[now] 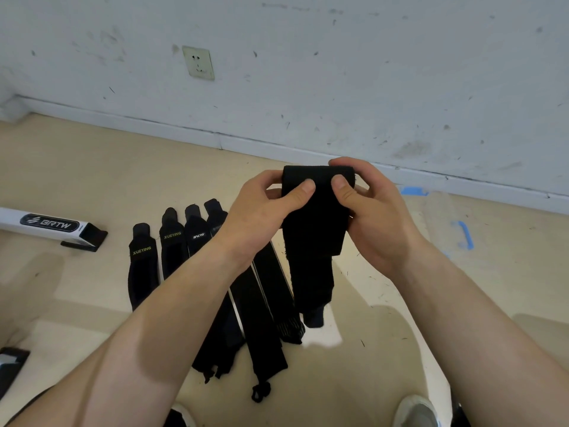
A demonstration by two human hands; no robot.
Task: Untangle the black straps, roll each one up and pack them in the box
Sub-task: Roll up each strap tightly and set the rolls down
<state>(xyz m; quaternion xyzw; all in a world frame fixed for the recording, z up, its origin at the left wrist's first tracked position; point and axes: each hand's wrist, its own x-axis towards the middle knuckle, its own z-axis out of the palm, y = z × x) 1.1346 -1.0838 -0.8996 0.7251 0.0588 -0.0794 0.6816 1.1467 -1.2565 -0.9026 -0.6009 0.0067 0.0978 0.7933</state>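
Both hands, left hand [261, 208] and right hand [366, 211], pinch the soft, light black strap [314, 229] at its rolled top edge, centre frame, tail hanging limp; grip the roll firmly or it likely loosens.

Bright, soft light all round; broad blurry shadows spread over the floor [92, 180], one pale patch glaring low down. Centre's sharp, and the skirting board [154, 127] bends slightly with wide-angle distortion.

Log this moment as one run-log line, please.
rolling strap | left hand pinches top | right hand pinches top | other straps on floor | box at left
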